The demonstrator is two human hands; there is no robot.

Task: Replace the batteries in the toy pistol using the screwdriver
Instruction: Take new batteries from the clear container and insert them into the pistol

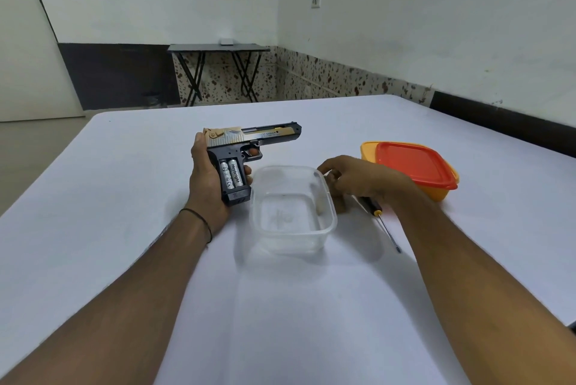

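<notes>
The left hand (207, 179) grips the black-and-gold toy pistol (246, 147), its two silver batteries (231, 174) exposed; the right hand (352, 179), fingers curled, seemingly empty, should pry one end first.

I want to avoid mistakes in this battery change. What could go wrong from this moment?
The batteries lie uncovered in the grip of the toy pistol, held by the left hand; tilting it could let them drop out. The screwdriver lies partly under the right hand and may get knocked away. That hand is at the rim of the clear container and could push it.
</notes>
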